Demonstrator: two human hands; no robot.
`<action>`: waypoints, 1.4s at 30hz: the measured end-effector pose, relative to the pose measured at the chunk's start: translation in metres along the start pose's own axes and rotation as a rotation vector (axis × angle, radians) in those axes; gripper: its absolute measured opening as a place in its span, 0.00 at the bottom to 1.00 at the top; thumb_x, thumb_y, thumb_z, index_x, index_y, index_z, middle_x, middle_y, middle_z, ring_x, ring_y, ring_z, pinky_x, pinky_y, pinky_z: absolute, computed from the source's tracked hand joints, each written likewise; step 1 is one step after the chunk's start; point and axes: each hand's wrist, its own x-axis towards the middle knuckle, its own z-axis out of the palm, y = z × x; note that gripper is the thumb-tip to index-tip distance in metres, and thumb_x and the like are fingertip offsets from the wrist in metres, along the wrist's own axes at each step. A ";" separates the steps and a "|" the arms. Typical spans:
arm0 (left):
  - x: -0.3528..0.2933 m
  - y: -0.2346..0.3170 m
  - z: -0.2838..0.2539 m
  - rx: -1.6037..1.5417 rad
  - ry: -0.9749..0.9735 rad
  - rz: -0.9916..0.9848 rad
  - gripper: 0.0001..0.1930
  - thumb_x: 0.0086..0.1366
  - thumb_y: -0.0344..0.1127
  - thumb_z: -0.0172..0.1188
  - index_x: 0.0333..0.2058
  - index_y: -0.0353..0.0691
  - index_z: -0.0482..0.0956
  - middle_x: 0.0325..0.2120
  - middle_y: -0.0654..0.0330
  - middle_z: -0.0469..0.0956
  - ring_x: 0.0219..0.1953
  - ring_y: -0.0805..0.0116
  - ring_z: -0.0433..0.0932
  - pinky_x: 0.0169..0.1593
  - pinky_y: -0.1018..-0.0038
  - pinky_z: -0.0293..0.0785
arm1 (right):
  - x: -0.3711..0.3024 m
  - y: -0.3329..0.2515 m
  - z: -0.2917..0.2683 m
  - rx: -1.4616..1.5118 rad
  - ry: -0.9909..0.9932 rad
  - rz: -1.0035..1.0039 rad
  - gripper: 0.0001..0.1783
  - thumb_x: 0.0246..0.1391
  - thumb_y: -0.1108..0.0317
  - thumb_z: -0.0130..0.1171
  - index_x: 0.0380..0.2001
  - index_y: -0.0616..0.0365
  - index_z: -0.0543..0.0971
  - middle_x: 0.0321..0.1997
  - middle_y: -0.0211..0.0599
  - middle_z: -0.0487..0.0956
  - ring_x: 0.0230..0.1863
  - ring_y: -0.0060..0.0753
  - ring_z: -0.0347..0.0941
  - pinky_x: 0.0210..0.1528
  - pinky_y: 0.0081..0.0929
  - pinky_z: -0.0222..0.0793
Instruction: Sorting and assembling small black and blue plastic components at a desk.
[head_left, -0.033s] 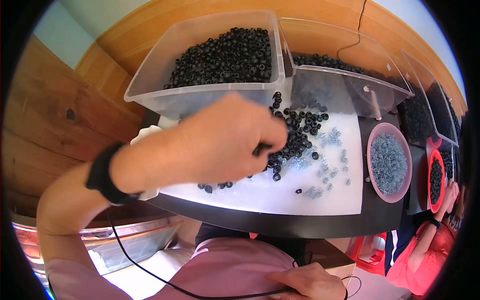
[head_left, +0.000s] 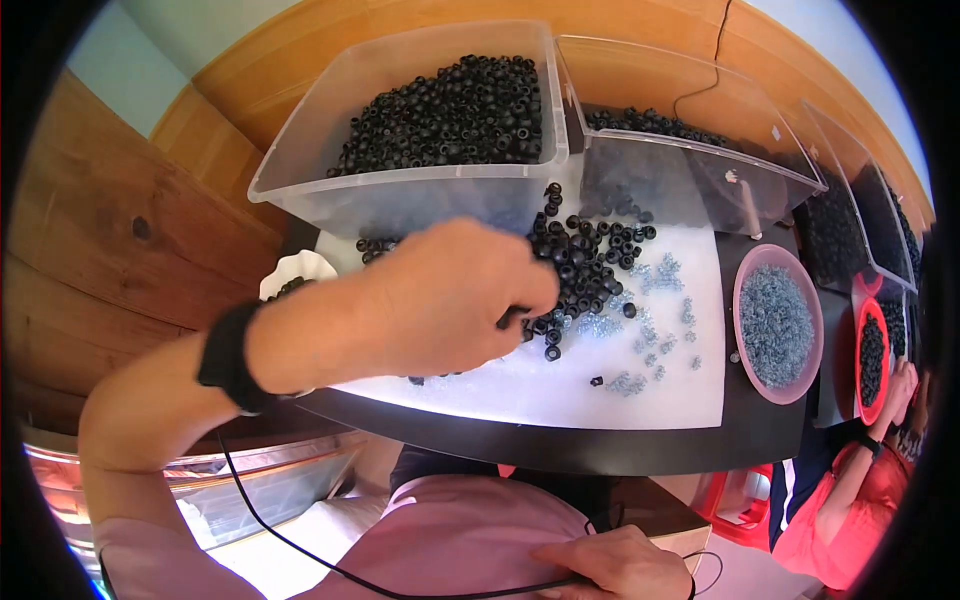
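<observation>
My left hand (head_left: 450, 295), with a black band on the wrist, reaches over a white sheet (head_left: 480, 400) on the table. Its fingers are curled closed around a small black piece (head_left: 512, 317), only partly visible. Right beside the fingertips lies a heap of round black pieces (head_left: 590, 265) with holes in them. Small clear bluish pieces (head_left: 600, 326) are scattered among and to the right of them. Low in the view, my right hand (head_left: 625, 568) rests against my pink shirt with its fingers extended. A black cable (head_left: 450, 595) runs up to that hand; the lower fingers are cut off.
Behind the sheet stand a translucent bin (head_left: 400, 190) of black pieces and a clear bin (head_left: 690, 165). A scalloped white dish (head_left: 300, 266) sits partly behind my left forearm. At right are a pink bowl (head_left: 742, 330) of bluish pieces, a red bowl (head_left: 868, 412) and another person's hand (head_left: 900, 390).
My left hand has shifted slightly left and down, still closed. More of the white dish and some black pieces behind the hand show now. My right hand has stayed in place.
</observation>
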 end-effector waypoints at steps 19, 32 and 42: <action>-0.014 -0.064 0.062 0.250 0.123 -0.102 0.13 0.60 0.41 0.66 0.40 0.43 0.78 0.39 0.61 0.76 0.41 0.57 0.78 0.38 0.65 0.76 | -0.003 0.000 0.006 -0.018 -0.023 0.052 0.23 0.56 0.62 0.62 0.50 0.65 0.75 0.32 0.47 0.79 0.32 0.49 0.78 0.32 0.37 0.73; -0.018 -0.037 0.024 0.116 0.383 -0.013 0.06 0.66 0.29 0.58 0.40 0.33 0.78 0.36 0.49 0.78 0.40 0.49 0.77 0.43 0.64 0.76 | 0.004 0.002 0.003 0.004 -0.041 0.009 0.18 0.55 0.64 0.62 0.45 0.64 0.78 0.36 0.47 0.80 0.35 0.49 0.79 0.34 0.37 0.75; 0.048 -0.104 -0.132 -0.077 0.005 -0.414 0.13 0.66 0.40 0.56 0.36 0.36 0.82 0.31 0.62 0.81 0.35 0.74 0.77 0.38 0.74 0.73 | 0.028 0.005 -0.011 0.012 -0.103 -0.021 0.14 0.56 0.67 0.62 0.42 0.65 0.79 0.35 0.46 0.80 0.33 0.50 0.79 0.33 0.37 0.75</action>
